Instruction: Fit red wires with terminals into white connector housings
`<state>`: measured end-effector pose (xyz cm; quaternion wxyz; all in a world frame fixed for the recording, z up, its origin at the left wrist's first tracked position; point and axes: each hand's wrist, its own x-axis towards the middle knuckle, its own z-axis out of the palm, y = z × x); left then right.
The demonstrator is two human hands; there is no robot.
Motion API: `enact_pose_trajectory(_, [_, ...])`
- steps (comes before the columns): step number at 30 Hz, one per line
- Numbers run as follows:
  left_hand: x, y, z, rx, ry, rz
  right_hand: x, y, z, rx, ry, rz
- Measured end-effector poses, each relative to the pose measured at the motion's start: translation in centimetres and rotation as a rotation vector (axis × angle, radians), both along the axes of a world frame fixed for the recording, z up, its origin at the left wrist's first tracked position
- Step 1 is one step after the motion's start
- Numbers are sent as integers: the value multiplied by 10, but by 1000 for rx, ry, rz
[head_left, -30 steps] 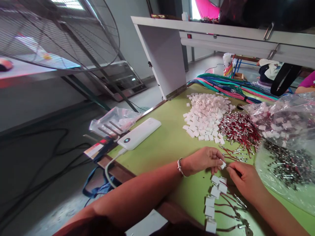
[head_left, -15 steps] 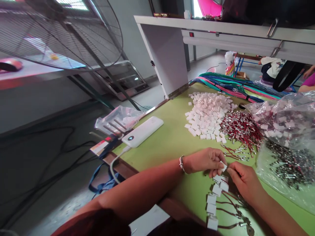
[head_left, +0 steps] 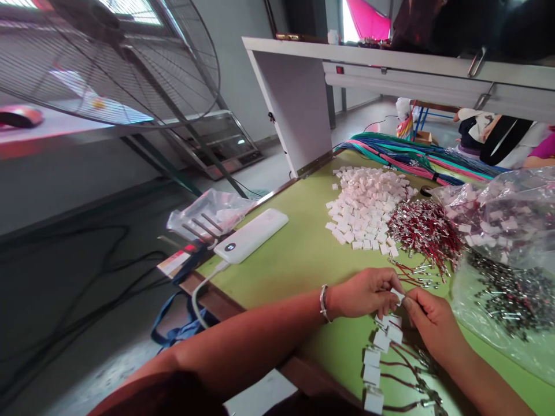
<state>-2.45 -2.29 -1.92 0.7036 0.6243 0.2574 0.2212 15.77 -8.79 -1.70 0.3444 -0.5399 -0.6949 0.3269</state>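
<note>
My left hand (head_left: 368,293), with a bracelet at the wrist, pinches a small white connector (head_left: 398,296) between its fingertips. Close against it on the right, my right hand (head_left: 427,315) has thumb and index finger pressed together at the connector's edge; what they grip is too small to make out. Below the hands, several white connectors (head_left: 372,374) with dark red wires (head_left: 401,381) lie in a column. Beyond the hands are a heap of loose white connectors (head_left: 362,202) and a pile of short red wires with metal ends (head_left: 425,228).
A white power bank (head_left: 251,236) with a cable lies at the table's left edge. Clear plastic bags (head_left: 511,202) of parts are at the right. Coloured cable bundles (head_left: 390,151) lie at the back. A fan (head_left: 108,63) stands left. A person (head_left: 477,130) is partly visible beyond.
The two hands have come together; my right fingertips now meet the white connector in my left hand. The camera view has shifted slightly.
</note>
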Motion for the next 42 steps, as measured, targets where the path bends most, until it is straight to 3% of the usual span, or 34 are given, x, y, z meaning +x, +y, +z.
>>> enact_pose_trajectory(3, [-5,6,1,-88,-46,-125,1,0,3,-64,57,39])
enact_pose_trajectory(5, [-11,13,5,-8,-31,-196,3,2,6,-90,45,61])
enact_pose_trajectory(7, [-16,24,11,282,29,-126,6,3,10,-119,3,78])
enact_pose_trajectory(11, [-16,51,12,998,312,255,12,4,19,-240,-111,300])
enact_pose_trajectory(13, [-11,62,8,1219,499,259,16,5,22,-246,-147,380])
enact_pose_trajectory(16, [0,72,0,1421,700,152,26,12,19,-116,-211,236])
enact_pose_trajectory(20, [9,75,-6,1447,762,183,34,27,5,136,-423,13])
enact_pose_trajectory(25, [6,80,-10,1375,664,194,21,35,-9,235,-756,-30])
enact_pose_trajectory(30, [-10,80,-5,1272,570,294,18,33,-14,351,-897,-29])
enact_pose_trajectory(33, [-15,77,1,1271,485,353,24,31,-12,491,-806,-9])
enact_pose_trajectory(36, [-9,72,2,1382,528,231,27,27,-7,537,-609,-20])
enact_pose_trajectory(39, [0,69,-2,1446,673,94,27,22,-2,437,-477,-69])
enact_pose_trajectory(42, [5,68,-3,1457,699,21,26,20,1,261,-333,-116])
